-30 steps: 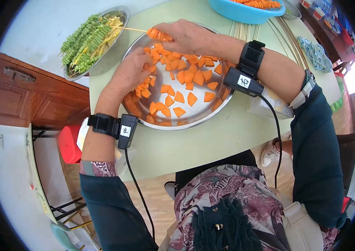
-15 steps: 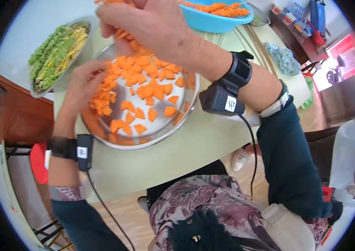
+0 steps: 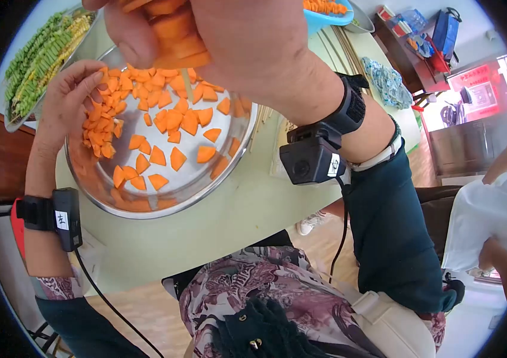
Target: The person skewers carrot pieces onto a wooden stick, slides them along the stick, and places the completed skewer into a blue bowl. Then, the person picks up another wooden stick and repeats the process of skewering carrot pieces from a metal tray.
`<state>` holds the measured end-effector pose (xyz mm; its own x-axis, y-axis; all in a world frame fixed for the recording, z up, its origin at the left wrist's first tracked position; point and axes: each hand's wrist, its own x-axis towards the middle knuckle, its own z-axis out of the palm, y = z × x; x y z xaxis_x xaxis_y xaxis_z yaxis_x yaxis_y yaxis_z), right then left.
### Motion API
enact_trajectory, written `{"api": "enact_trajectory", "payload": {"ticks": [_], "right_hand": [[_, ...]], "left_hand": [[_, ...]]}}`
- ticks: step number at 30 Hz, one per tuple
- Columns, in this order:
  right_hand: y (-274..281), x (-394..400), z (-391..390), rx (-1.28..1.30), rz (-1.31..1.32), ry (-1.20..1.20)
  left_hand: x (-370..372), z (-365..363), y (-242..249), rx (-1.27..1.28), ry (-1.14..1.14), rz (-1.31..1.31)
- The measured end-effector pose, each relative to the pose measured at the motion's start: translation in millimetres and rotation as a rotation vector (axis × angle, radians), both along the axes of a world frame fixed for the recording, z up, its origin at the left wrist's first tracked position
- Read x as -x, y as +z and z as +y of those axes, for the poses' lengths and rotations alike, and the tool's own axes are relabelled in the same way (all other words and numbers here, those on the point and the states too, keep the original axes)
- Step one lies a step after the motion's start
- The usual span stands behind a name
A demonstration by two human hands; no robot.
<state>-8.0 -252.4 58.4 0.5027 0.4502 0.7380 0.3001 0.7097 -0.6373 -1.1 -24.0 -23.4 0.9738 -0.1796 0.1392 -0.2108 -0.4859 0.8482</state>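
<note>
Close to the camera, my right hand [image 3: 247, 45] is closed around a skewer of stacked carrot slices [image 3: 177, 36]; its pale stick tip pokes out below them. Under it stands a wide, shiny metal basin [image 3: 176, 210] with loose cut carrot pieces [image 3: 173, 119] spread over the bottom and heaped along its left side. At the basin's left rim is my left hand [image 3: 69, 101], its fingers curled together against the heap. What lies between those fingertips is hidden.
Upper left, a metal bowl [image 3: 89, 36] holds green and yellow skewered vegetables [image 3: 44, 65]. A blue basin [image 3: 325, 19] with carrot skewers stands at the back. Thin sticks [image 3: 343, 51] and a patterned cloth [image 3: 387, 80] lie on the table's right. Another person [image 3: 483, 221] is at the right.
My right hand and the carrot skewer have come nearer the camera. The view has shifted, so the basin sits further left. My left hand stays at the carrot heap.
</note>
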Motion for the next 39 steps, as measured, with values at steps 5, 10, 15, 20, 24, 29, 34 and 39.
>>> {"api": "enact_trajectory", "payload": {"ticks": [5,10,15,20,24,29,34,39], "right_hand": [[-2.5,1.8,2.1,0.022,0.012,0.004],[-3.4,4.8,-2.2,0.033,0.011,0.016],[-3.0,6.5,-2.8,0.046,0.012,0.024],[1.8,6.4,-8.8,0.032,0.001,0.044],[4.3,6.8,-25.2,-0.011,-0.001,0.071],[9.6,3.2,-40.2,-0.048,-0.023,0.08],[15.6,6.0,-46.0,-0.044,-0.038,0.071],[15.7,1.7,-33.3,0.036,-0.033,0.039]], "left_hand": [[-1.5,5.9,2.6,0.115,-0.025,-0.023],[-1.2,6.2,1.0,0.009,-0.025,-0.077],[-5.1,11.4,-1.2,0.065,-0.033,-0.045],[-8.4,16.0,-5.1,0.055,-0.019,-0.033],[-9.3,15.0,-3.4,0.031,-0.049,-0.042],[-13.5,15.0,-7.5,-0.038,0.03,-0.083],[-11.4,15.8,-4.4,0.011,0.003,-0.007],[-18.1,18.2,-9.5,0.07,-0.028,-0.058]]}}
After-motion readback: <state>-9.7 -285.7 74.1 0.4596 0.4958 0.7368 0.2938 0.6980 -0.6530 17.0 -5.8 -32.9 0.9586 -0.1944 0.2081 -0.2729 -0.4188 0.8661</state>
